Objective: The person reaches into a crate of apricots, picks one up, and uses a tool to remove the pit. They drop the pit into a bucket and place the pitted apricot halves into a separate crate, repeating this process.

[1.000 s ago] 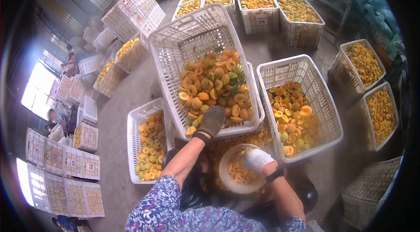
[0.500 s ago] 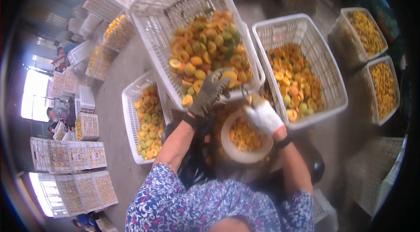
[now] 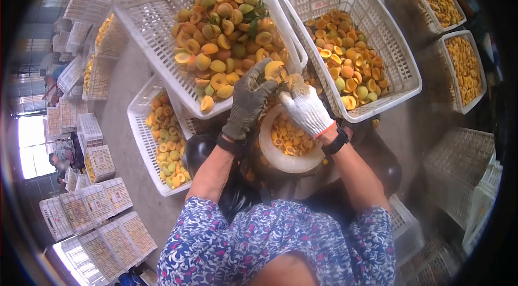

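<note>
My left hand [image 3: 249, 100], in a grey-green work glove, grips a yellow peach half [image 3: 273, 70] between thumb and fingers at the front edge of a tilted white crate [image 3: 183, 103]. That crate is part-filled with peach halves [image 3: 216, 27] and a few leaves. My right hand [image 3: 308, 109], in a white knitted glove, is closed around a small pitting tool [image 3: 283, 74], whose thin, dark curved end touches the peach half. Its handle is mostly hidden by the fingers. Below my right hand sits a pale round bowl [image 3: 270, 148] holding orange-yellow fruit pieces [image 3: 291, 135].
To the right stands another white crate [image 3: 407, 83] of peach halves; a lower one [image 3: 141, 145] is at left. Farther right are crates of yellow fruit [image 3: 468, 100]. Stacked crates [image 3: 89, 199] line the left side, where people [image 3: 65, 162] are in the background.
My hands have come together at the peach half, and the tool has moved onto it. My left hand has lifted the half away from the pile. The camera view has shifted slightly.
</note>
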The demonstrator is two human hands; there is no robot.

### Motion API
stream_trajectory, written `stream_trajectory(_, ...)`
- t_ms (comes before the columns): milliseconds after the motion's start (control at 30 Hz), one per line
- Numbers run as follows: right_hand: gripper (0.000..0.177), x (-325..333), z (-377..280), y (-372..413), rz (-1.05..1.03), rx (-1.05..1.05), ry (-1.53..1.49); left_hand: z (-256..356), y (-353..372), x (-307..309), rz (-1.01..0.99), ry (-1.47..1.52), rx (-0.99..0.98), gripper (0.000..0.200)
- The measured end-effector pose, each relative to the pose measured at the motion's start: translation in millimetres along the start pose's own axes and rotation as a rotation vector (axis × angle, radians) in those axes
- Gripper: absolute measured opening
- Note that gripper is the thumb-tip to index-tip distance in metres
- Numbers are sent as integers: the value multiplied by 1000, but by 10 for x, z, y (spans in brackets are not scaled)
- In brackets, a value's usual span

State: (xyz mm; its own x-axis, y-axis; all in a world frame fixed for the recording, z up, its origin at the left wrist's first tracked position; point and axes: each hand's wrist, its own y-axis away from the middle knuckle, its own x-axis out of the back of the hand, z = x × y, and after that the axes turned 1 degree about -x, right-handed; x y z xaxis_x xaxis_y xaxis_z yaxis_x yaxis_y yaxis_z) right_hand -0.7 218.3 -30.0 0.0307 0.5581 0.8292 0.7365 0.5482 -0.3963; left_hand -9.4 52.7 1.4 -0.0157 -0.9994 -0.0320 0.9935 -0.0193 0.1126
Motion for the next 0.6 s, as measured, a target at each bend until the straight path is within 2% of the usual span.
stream_trajectory(33,14,-20,-25,-6,5,-42,-55,-29,-1,-4,-2,0,5,44)
stream_trajectory(100,14,-61,-33,9,8,-88,-112,-76,-10,-5,49,-249,-89,43)
stream_trajectory(200,13,-145,-26,40,2,-13,-2,-114,3,-3,39,-311,-104,43)
stream_trajectory(433,11,-256,-39,68,9,-41,-187,-140,1,101,-78,-352,-104,40)
stream_trajectory(500,11,-260,-76,62,39,-39,-229,-137,-8,45,-50,218,51,45)
stream_trajectory(533,11,-246,-121,58,-9,-13,-192,-144,-16,24,-50,214,56,45)
stream_trajectory(567,11,-242,-151,63,-59,15,-153,-153,-37,-5,-13,379,178,46)
stream_trajectory(600,10,-255,-166,75,46,48,-171,-164,-56,-14,25,543,300,49)
